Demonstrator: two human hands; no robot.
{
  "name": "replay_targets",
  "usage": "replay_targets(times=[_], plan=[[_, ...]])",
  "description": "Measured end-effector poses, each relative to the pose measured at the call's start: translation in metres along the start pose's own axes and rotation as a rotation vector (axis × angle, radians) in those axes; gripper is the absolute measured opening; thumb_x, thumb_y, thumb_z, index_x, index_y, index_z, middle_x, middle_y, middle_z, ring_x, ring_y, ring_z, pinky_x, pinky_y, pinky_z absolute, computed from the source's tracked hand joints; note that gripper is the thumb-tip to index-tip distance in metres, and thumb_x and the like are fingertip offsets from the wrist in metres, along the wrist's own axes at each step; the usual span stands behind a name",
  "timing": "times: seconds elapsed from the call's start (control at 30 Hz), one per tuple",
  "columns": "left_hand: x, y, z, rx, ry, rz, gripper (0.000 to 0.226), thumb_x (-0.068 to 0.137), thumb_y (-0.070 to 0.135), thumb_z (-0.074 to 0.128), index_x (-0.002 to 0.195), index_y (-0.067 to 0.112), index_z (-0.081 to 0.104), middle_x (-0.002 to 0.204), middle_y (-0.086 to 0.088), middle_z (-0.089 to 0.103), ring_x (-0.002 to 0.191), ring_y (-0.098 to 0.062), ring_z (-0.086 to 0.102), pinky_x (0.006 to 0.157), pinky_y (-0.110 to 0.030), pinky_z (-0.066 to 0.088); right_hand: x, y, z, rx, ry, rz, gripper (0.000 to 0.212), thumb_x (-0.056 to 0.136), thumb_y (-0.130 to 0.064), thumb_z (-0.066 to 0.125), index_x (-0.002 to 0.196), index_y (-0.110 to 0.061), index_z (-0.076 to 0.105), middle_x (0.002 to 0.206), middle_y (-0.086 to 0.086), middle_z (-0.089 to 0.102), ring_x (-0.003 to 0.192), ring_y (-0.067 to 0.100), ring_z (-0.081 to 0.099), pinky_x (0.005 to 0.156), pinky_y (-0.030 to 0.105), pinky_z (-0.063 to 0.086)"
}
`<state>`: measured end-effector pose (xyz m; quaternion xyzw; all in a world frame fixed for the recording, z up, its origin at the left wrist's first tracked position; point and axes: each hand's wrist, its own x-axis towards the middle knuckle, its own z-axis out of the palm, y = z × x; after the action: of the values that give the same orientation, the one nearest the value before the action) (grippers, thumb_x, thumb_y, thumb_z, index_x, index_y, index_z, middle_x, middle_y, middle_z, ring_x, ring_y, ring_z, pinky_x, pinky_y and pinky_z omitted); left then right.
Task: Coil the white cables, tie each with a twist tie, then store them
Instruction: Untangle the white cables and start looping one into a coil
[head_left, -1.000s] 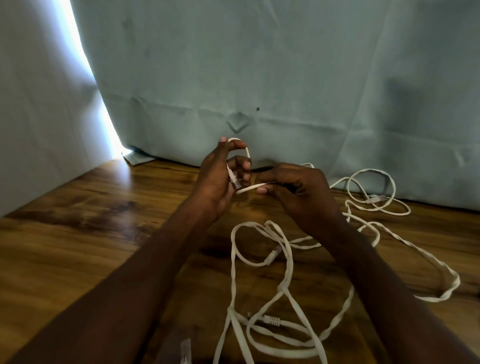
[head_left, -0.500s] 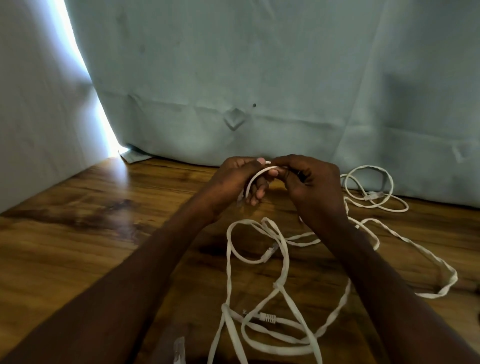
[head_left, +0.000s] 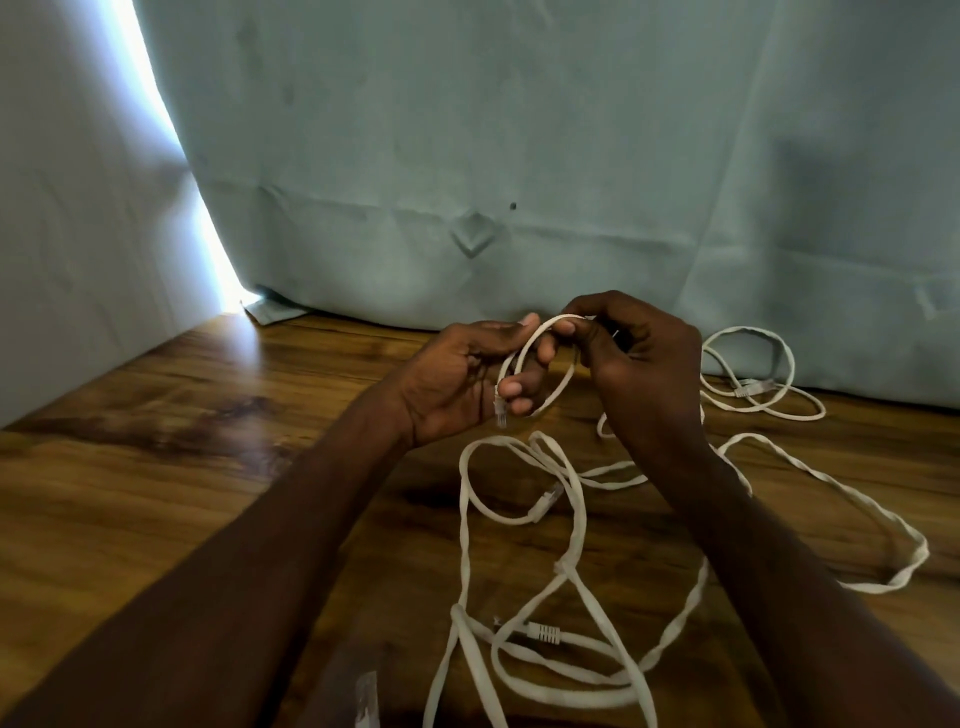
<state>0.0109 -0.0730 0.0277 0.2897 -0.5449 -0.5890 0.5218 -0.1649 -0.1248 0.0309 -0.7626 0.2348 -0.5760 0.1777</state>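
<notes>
Above the table (head_left: 156, 493), the left hand (head_left: 457, 382) and right hand (head_left: 641, 358) both pinch one white cable (head_left: 524, 353) — coiling has just begun. Next, another loop must go round — more cable (head_left: 571, 519) lies loose nearby.

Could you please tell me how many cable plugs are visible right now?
4: one plug below the left hand, one mid-table, one near the front, one by the curtain. Others may be hidden.

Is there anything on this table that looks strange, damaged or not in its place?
No damage shows. The white cables lie loose and crossed over each other on the wooden table, not yet tied. Both hands, left and right, hold one small loop.
</notes>
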Motion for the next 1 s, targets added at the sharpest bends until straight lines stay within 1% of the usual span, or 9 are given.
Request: replay_targets(times=[0.13,0.27,0.4,0.57,0.63,0.73,0.83,0.9,1.0], plan=[[-0.003,-0.004,-0.003,-0.052,-0.047,0.010,0.030,0.104,0.025,0.046,0.096,0.008,0.071,0.066,-0.004,0.059,0.068,-0.020,0.055,0.070,-0.030,0.053,0.002,-0.001,-0.001,0.077,-0.060,0.011,0.015,0.098,-0.011,0.066,0.102,-0.016,0.080,0.091,-0.009,0.077,0.088,0.011,0.073,0.079,0.031,0.057],[-0.005,0.000,-0.001,-0.014,0.007,0.001,0.036,0.108,0.022,0.038,0.099,0.004,0.068,0.061,-0.001,0.057,0.055,-0.012,0.053,0.059,-0.024,0.048,0.000,0.002,0.000,0.065,-0.077,0.007,0.016,0.099,-0.012,0.065,0.102,-0.017,0.080,0.083,-0.014,0.073,0.078,0.005,0.069,0.073,0.023,0.051],[0.000,0.002,0.006,0.010,0.023,-0.001,0.037,0.108,0.026,0.036,0.107,-0.001,0.062,0.068,-0.005,0.064,0.062,-0.015,0.059,0.065,-0.027,0.053,0.001,0.005,0.002,0.048,-0.022,0.031,0.017,0.101,-0.013,0.062,0.102,-0.017,0.078,0.087,-0.011,0.074,0.082,0.008,0.069,0.074,0.023,0.052],[0.012,-0.006,0.005,-0.308,0.147,0.092,0.039,0.109,0.025,0.039,0.105,-0.002,0.067,0.084,-0.013,0.068,0.082,-0.024,0.070,0.080,-0.035,0.059,0.003,0.003,0.001,0.064,-0.028,-0.015,0.020,0.101,-0.010,0.062,0.113,-0.015,0.078,0.102,-0.008,0.078,0.098,0.010,0.073,0.086,0.030,0.058],[0.016,-0.007,0.001,-0.459,0.221,0.147,0.033,0.108,0.025,0.044,0.105,0.000,0.065,0.094,-0.015,0.068,0.093,-0.026,0.070,0.086,-0.041,0.060,0.003,0.004,-0.001,0.035,-0.058,-0.063,0.022,0.099,-0.008,0.064,0.113,-0.016,0.079,0.100,-0.007,0.078,0.092,0.010,0.073,0.082,0.033,0.059],[0.019,-0.004,-0.007,-0.672,0.368,0.268,0.032,0.108,0.025,0.049,0.099,0.003,0.069,0.092,-0.014,0.071,0.098,-0.033,0.074,0.098,-0.050,0.057,0.003,0.008,0.000,-0.082,-0.107,-0.179,0.022,0.095,-0.008,0.069,0.110,-0.019,0.081,0.087,-0.012,0.073,0.076,0.007,0.067,0.071,0.034,0.056],[0.017,0.001,-0.010,-0.715,0.448,0.341,0.030,0.107,0.028,0.051,0.101,0.005,0.069,0.092,-0.012,0.072,0.098,-0.036,0.075,0.097,-0.048,0.056,0.004,0.011,0.001,-0.120,-0.183,-0.237,0.019,0.094,-0.011,0.071,0.107,-0.021,0.082,0.084,-0.012,0.072,0.074,0.007,0.067,0.068,0.036,0.055],[0.015,0.005,-0.011,-0.759,0.484,0.371,0.028,0.107,0.026,0.052,0.099,0.005,0.069,0.087,-0.010,0.073,0.094,-0.034,0.076,0.094,-0.047,0.056,0.003,0.011,0.001,-0.181,-0.237,-0.272,0.020,0.094,-0.021,0.068,0.108,-0.022,0.082,0.088,-0.011,0.075,0.078,0.005,0.068,0.070,0.034,0.056],[0.013,0.009,-0.019,-0.872,0.561,0.445,0.033,0.107,0.019,0.052,0.084,0.003,0.072,0.078,-0.009,0.073,0.087,-0.034,0.077,0.089,-0.044,0.061,0.003,0.011,0.001,-0.330,-0.257,-0.272,0.031,0.094,-0.035,0.056,0.112,-0.029,0.080,0.094,-0.012,0.077,0.083,0.006,0.069,0.070,0.035,0.057]])
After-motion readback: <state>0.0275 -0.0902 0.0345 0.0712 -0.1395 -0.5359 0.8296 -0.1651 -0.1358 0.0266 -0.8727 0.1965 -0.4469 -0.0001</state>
